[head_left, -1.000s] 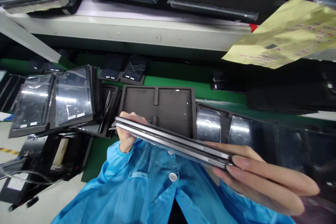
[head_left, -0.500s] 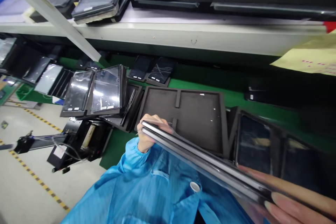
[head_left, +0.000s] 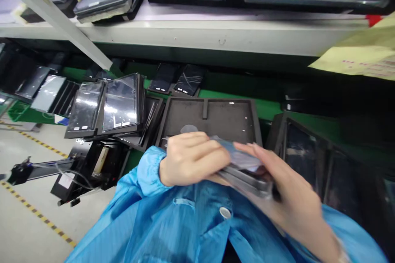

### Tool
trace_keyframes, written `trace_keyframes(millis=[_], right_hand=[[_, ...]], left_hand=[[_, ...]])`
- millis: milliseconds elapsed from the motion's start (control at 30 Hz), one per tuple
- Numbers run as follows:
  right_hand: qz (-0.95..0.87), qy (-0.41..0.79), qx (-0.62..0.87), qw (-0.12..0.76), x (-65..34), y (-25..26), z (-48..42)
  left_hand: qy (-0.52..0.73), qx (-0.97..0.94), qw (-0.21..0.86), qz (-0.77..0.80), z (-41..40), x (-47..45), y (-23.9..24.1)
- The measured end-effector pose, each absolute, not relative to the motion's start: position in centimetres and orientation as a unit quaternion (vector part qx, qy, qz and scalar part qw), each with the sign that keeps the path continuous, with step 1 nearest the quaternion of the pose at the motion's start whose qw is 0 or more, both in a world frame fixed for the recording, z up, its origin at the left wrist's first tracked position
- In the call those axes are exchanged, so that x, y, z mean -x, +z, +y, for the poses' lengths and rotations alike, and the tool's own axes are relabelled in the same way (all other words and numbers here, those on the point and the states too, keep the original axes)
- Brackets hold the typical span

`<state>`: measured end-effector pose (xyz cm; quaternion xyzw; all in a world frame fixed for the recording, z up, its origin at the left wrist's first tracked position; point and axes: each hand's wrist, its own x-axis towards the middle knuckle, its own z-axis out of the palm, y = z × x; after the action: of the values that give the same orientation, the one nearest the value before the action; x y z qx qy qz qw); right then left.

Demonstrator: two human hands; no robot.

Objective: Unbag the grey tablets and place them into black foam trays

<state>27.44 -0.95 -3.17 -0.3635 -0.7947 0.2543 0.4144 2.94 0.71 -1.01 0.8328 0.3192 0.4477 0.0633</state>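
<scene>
Dark-grey devices (head_left: 247, 181), blue jacket (head_left: 188, 224)

Flat dark device (head_left: 249, 181), glossy face, clear film on it. Held between left hand (head_left: 195, 158) and right hand (head_left: 291, 195), near edge toward camera, sloping down rightward. Blurry: can't confirm single unit or stack.

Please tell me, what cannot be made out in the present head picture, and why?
In the head view:
Held stack: largely covered by the left hand and right hand, and blurred.
Black tray: near side hidden behind the hands and stack.
Yellow paper: cut off by the right edge; print blurred.
White labels: too small to read.
</scene>
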Motion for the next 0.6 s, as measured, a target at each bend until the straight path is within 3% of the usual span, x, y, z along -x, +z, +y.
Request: trace_keyframes(millis=[133, 200, 400, 600], right_hand=[[-0.693, 0.344, 0.372, 0.513, -25.3, -4.8, -0.3], [-0.625, 0.374, 0.385, 0.567, -25.9, -6.2, -0.3], [-0.551, 0.413, 0.343, 0.639, -27.7, -8.2, -0.4], [-0.540, 0.412, 0.369, 0.634, -27.9, -8.5, -0.5]], left_hand=[[0.448, -0.817, -0.033, 0.363, 1.6, -3.4, 0.0], [0.468, -0.777, -0.017, 0.421, 1.8, -1.7, -1.3], [0.423, -0.689, 0.419, 0.413, 1.3, 0.6, -10.0], [0.496, -0.641, 0.440, 0.387, 0.4, -1.9, -13.0]])
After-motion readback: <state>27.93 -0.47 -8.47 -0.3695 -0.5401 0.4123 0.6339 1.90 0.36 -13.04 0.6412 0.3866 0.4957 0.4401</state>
